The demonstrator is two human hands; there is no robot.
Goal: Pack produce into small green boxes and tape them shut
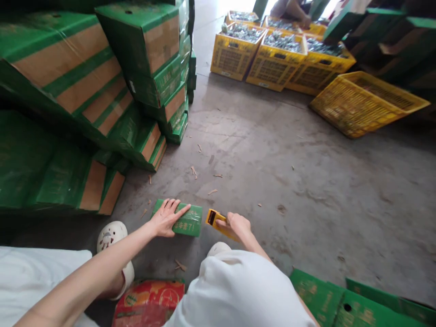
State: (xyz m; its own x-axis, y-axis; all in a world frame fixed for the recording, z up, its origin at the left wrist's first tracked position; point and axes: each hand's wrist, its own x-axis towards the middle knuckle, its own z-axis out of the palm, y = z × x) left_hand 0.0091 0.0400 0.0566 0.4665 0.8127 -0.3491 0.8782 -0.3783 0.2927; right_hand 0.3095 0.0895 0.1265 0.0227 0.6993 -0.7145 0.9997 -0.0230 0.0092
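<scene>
A small green box (pixel 186 221) with printed characters lies on the concrete floor in front of me. My left hand (pixel 165 217) rests flat on its left half, fingers spread. My right hand (pixel 237 225) is closed around a yellow tape dispenser (pixel 214 219), whose head sits against the box's right end. My knee in white cloth (pixel 238 290) fills the foreground below the hands.
Stacks of taped green cartons (pixel 102 91) lean at the left. Yellow crates (pixel 272 59) with grey-green contents stand at the back, one empty crate (pixel 368 102) tilted at right. Another person (pixel 293 9) crouches behind them. Flat green cartons (pixel 340 304) lie bottom right; a red bag (pixel 150 302) by my white shoe (pixel 111 236).
</scene>
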